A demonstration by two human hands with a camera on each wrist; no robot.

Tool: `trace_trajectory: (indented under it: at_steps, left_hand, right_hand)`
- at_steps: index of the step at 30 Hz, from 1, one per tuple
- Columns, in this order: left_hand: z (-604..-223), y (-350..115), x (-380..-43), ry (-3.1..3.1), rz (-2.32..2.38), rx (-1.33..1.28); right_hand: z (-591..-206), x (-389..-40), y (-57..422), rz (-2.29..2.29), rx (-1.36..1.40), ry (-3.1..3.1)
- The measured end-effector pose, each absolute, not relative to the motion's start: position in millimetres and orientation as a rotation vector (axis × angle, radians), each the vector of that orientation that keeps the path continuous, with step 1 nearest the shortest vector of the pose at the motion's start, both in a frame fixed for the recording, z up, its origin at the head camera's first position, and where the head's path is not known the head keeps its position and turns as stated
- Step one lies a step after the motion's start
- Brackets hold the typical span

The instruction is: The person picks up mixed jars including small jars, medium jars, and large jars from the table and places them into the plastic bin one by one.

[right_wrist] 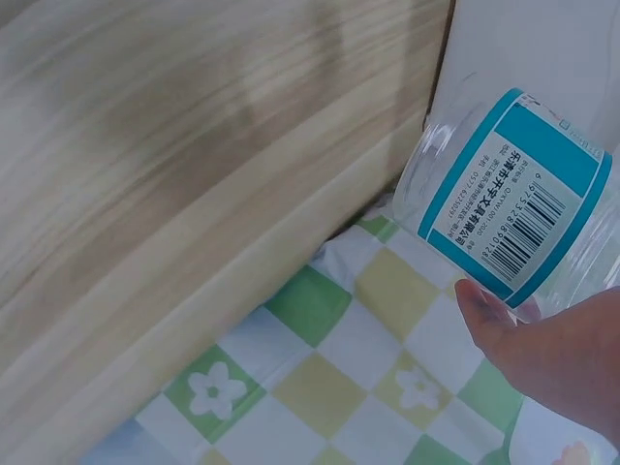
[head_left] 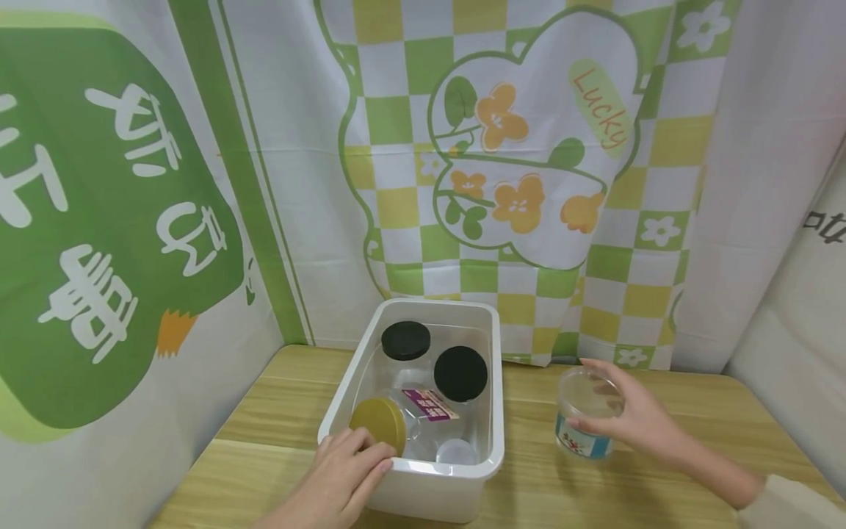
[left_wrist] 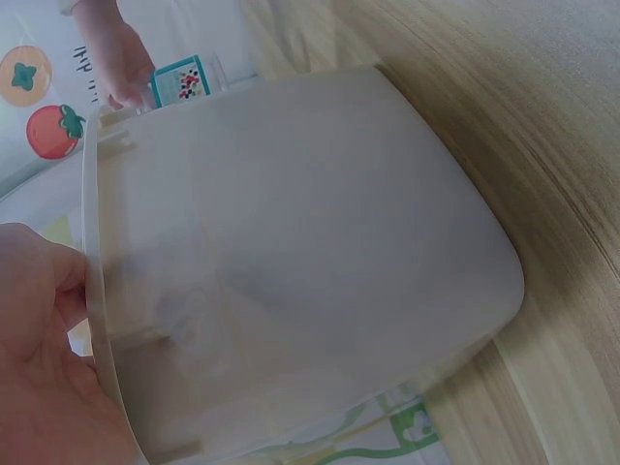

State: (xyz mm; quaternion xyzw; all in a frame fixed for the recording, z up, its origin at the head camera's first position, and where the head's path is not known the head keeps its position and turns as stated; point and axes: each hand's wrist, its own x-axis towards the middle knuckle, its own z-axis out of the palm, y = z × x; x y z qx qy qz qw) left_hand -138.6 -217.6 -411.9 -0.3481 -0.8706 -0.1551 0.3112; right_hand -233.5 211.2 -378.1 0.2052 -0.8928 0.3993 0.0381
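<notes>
My left hand (head_left: 344, 470) grips the near rim of a white plastic bin (head_left: 439, 492), fingers over the edge; the left wrist view shows the bin's outer wall (left_wrist: 320, 252) beside that hand (left_wrist: 44, 349). To the right of the bin, my right hand (head_left: 634, 415) holds a clear plastic jar (head_left: 584, 419) between thumb and fingers. A blue-bordered label with a barcode (right_wrist: 523, 228) wraps the jar in the right wrist view. Inside the bin are two black-lidded containers (head_left: 406, 340), a yellow lid (head_left: 380, 424), a purple-labelled clear container (head_left: 429, 405) and a small whitish round piece (head_left: 456, 452).
Everything stands on a wood-grain table (head_left: 264, 441). Behind it hangs a green and yellow checked cloth (head_left: 463, 279), and a white cloth with a green print (head_left: 125, 220) covers the left side. The bin's far end is close to the back cloth.
</notes>
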Motion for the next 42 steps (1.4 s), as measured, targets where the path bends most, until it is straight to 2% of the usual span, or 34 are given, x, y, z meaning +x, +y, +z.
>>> trace_trajectory:
  at_steps: [42]
  left_hand:
    - [-411, -219, -139, -2.346, -0.415, -0.921]
  right_hand:
    - [-325, -242, 198, 1.115, 0.716, -2.76]
